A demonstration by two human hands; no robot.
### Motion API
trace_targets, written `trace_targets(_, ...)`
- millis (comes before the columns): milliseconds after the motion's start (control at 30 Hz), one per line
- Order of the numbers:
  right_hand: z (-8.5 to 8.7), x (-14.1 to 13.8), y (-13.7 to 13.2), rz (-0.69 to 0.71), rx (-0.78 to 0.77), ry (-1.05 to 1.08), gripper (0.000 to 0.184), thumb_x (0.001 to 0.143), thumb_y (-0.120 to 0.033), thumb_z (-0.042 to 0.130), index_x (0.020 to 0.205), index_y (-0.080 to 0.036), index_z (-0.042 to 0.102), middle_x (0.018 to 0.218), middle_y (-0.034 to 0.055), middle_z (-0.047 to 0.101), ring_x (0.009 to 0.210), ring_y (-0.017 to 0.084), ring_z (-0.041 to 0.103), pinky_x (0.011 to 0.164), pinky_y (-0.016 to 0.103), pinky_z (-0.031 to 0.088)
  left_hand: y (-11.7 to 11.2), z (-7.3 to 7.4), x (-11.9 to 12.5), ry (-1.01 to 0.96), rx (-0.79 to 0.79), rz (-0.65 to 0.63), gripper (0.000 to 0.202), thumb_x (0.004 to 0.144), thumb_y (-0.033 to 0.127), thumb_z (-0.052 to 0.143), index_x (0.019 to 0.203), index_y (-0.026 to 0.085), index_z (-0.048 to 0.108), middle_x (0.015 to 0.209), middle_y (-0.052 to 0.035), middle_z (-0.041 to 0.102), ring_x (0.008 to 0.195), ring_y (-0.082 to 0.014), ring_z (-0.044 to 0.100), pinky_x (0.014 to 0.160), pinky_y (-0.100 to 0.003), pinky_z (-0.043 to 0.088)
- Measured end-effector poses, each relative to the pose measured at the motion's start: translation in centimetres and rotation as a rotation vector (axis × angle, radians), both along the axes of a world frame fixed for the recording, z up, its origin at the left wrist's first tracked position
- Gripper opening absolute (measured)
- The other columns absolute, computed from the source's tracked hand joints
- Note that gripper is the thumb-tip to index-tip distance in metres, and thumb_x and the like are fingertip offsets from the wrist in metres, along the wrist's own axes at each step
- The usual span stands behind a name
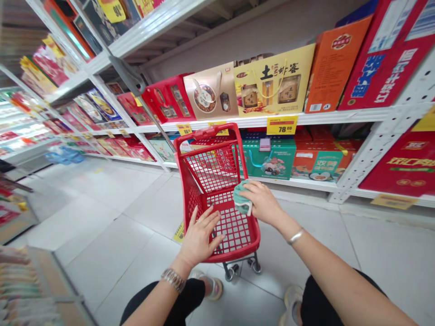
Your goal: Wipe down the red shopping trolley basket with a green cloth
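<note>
A small red shopping cart [252,244] with a lattice basket stands on the floor in front of me. My right hand [260,199] is closed round a crumpled green cloth [242,199] with a pale edge, at the cart's right rim. Whether the cloth presses on the rim or only hangs close by, I cannot tell. My left hand [201,234] hovers over the near left part of the basket, fingers stretched out and nothing in them. A metal pole with a grey handle [127,74] slants up behind the cart, against the shelves.
White shelves [326,117] with boxed goods run along behind the cart, among them a yellow honey box [273,83] and a green box [268,158]. A low display [27,285] stands at the lower left. Grey floor tiles [136,235] surround the cart; my shoes are near its wheels.
</note>
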State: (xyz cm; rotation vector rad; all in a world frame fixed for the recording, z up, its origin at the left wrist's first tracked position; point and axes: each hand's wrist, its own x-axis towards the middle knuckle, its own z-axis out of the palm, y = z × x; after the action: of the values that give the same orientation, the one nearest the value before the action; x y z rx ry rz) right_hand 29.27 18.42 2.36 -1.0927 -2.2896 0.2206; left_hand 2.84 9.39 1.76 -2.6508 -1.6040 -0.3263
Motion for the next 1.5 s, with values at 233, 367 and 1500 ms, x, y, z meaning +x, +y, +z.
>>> trace_targets(233,-1.0,0.2,1.7,-0.046,-0.065,0.017,0.027,0.084,-0.017,0.070,0.110,-0.018,0.075,0.136,0.0158,0.063,0.122,0.028,0.060,0.098,0.044,0.049,0.3,0.0,1.7,-0.055,0.024,-0.020,0.052,0.095,0.049,0.056,0.138,0.020,0.062,0.144,-0.0111,0.063,0.144,-0.0310,0.047,0.128,-0.063,0.011)
trace_targets(367,-0.5,-1.1,-0.3,-0.026,-0.096,-0.058,0.016,0.081,-0.008,0.065,0.091,-0.017,0.074,0.117,0.0122,0.070,0.104,0.024,0.064,0.093,0.038,0.049,1.7,-0.2,-0.2,-0.012,0.067,0.011,0.049,0.097,0.047,0.053,0.136,0.020,0.063,0.141,-0.0111,0.065,0.142,-0.0297,0.050,0.128,-0.062,0.012)
trace_targets(1500,0.8,0.5,3.6,-0.147,0.108,0.109,0.039,0.087,-0.008,0.054,0.122,-0.018,0.069,0.125,0.0144,0.066,0.110,0.027,0.058,0.095,0.042,0.047,0.9,-3.2,-2.3,0.102,-0.078,0.507,0.056,0.100,0.058,0.035,0.135,0.026,0.065,0.137,-0.0109,0.068,0.134,-0.0339,0.058,0.117,-0.062,0.035)
